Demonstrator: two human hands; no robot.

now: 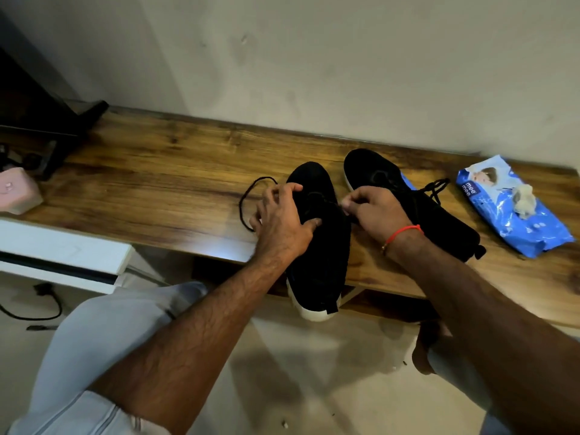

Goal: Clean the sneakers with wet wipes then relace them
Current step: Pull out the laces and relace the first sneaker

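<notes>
Black near sneaker (317, 246): on wooden bench (157, 183), heel overhanging edge.
Left hand (279, 221): grips its upper.
Right hand (376, 211): pinches black lace (248, 196); eyelets indistinct.
Second black sneaker (376, 171): partly hidden behind wrist.
Blue wipes pack (514, 211): right.

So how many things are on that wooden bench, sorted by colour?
Black sneakers: 2, near sneaker and far sneaker
Blue wipes pack: 1
Pink box: 1
Total: 4, not counting the dark objects at the far left end.
</notes>
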